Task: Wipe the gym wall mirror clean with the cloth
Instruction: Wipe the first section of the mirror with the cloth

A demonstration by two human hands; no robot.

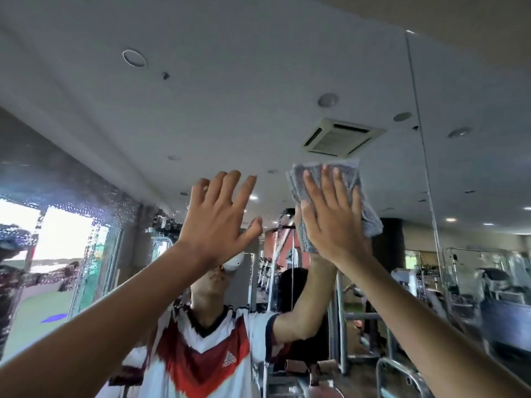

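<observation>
The wall mirror fills the view, reflecting the ceiling, gym machines and me. Wet droplets and streaks cover its left part, about level with my hands. My right hand lies flat with straight fingers on a folded grey cloth, pressing it against the glass high up. The cloth sticks out above my fingertips and on both sides of the hand. Raised beside it, my left hand is spread with the fingers apart and holds nothing. Whether it touches the glass is unclear.
A vertical seam joins this mirror panel to another one on the right. A curved metal machine rail stands low at the right, close to the mirror. A metal machine frame shows below the cloth.
</observation>
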